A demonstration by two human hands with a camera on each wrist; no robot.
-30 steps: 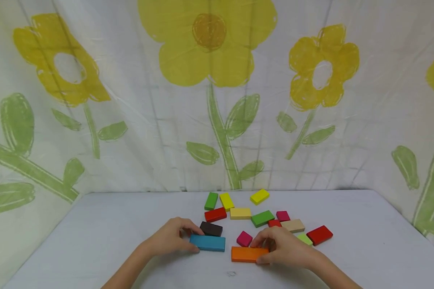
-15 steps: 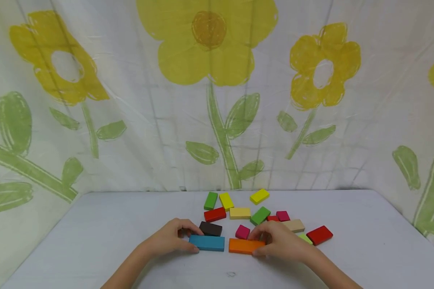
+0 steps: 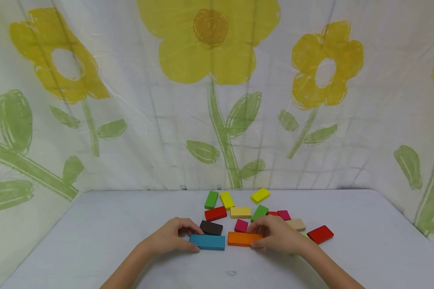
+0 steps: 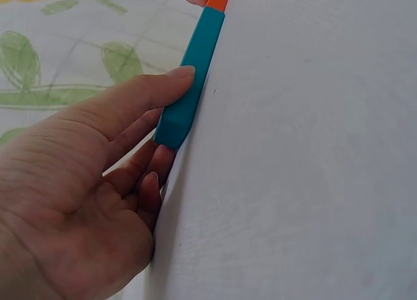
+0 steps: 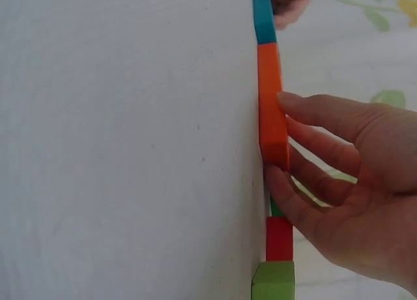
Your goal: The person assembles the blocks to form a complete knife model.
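Observation:
My left hand (image 3: 168, 239) grips the left end of a long blue block (image 3: 209, 242), thumb on its near side and fingers behind. To its right, a long orange block (image 3: 238, 239) is pinched by my right hand (image 3: 280, 236), the thumb in front. The two blocks lie in line on the table, with a narrow gap between their ends in the head view. A dark brown block (image 3: 211, 228) sits just behind the blue one. Close behind the orange block is a small magenta block (image 3: 241, 225), near the right fingertips.
Farther back lie yellow blocks (image 3: 260, 195), green blocks (image 3: 259, 213), a red block (image 3: 215, 213) and a cream block (image 3: 240, 212). A tan block (image 3: 297, 224) and another red block (image 3: 320, 234) are at the right. A flower-printed curtain (image 3: 152, 120) hangs behind the white table (image 3: 94, 224).
My right hand has slid the orange block away from me and slightly left, level with the blue block. The magenta block shifted back and the nearer green block turned. My left hand stayed put.

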